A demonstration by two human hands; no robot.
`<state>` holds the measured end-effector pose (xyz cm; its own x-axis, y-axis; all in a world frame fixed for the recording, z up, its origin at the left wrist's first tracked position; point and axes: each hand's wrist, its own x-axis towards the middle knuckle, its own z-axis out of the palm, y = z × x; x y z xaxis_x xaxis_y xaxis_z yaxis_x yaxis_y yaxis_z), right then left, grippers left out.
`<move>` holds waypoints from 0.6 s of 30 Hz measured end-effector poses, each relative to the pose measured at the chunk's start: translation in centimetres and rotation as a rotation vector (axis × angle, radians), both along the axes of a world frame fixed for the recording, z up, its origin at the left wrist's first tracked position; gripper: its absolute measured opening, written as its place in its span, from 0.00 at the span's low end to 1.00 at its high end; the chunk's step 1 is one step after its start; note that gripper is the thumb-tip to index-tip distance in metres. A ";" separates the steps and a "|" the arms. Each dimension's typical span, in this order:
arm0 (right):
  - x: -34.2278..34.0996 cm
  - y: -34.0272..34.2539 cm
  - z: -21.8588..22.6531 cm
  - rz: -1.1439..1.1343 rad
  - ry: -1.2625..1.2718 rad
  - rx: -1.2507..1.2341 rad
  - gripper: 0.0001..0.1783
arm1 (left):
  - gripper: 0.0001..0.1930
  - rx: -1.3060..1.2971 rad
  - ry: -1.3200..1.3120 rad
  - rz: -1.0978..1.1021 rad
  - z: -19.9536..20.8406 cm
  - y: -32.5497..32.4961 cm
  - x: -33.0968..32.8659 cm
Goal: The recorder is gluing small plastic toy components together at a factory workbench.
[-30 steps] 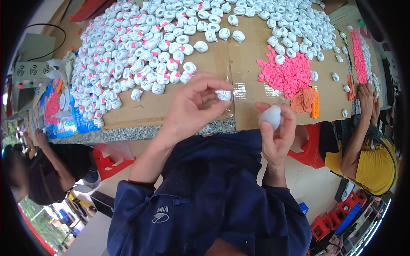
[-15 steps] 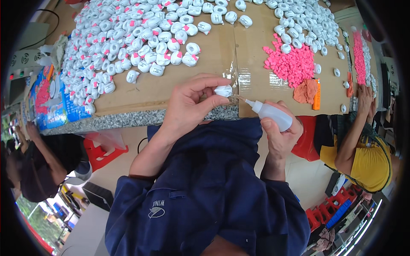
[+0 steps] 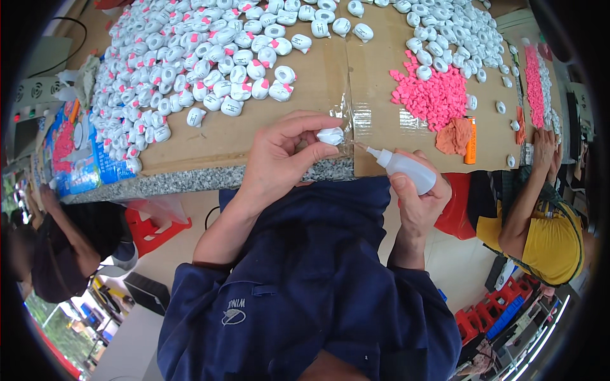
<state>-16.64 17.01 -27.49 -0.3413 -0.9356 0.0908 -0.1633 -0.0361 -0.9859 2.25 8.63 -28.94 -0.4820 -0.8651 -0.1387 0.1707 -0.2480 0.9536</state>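
Observation:
Between the thumb and fingers of my left hand is a small white rounded plastic piece, held above the table's near edge. My right hand is wrapped round a translucent white squeeze bottle, tilted so its thin nozzle points up and left at the piece. A small gap appears to separate the nozzle tip from the piece; the clear tip is hard to make out. Many similar white pieces, several with pink parts fitted, cover the table's left side.
Right of centre lies a heap of small pink parts, with more white pieces behind it. A crumpled orange cloth and an orange stick-like object sit nearby. Cardboard covers the granite-edged table. Co-workers sit at both sides.

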 end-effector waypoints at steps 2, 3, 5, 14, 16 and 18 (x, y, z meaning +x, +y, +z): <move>0.0 0.0 0.0 0.019 -0.003 -0.002 0.18 | 0.17 0.011 0.003 0.003 0.0 0.0 0.0; 0.0 0.0 0.0 0.020 -0.004 -0.002 0.18 | 0.17 0.004 0.000 0.007 0.0 0.0 0.0; -0.1 0.0 0.0 0.041 0.014 -0.006 0.17 | 0.17 -0.003 -0.004 0.012 0.0 0.0 0.0; -0.8 -0.3 -0.8 -0.093 -0.212 -0.027 0.22 | 0.17 -0.073 -0.003 -0.011 -0.1 0.5 0.0; -0.9 -1.0 -1.3 -0.077 -0.130 -0.020 0.22 | 0.17 -0.003 0.028 0.044 0.0 1.1 0.1; -0.7 -1.9 -2.3 -0.035 -0.031 -0.104 0.20 | 0.17 0.034 0.038 0.034 0.0 1.4 0.0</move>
<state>-17.31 15.11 -29.80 -0.3781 -0.9090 0.1753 -0.1359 -0.1328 -0.9818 2.27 10.02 -28.90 -0.4580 -0.8761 -0.1505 0.2156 -0.2737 0.9373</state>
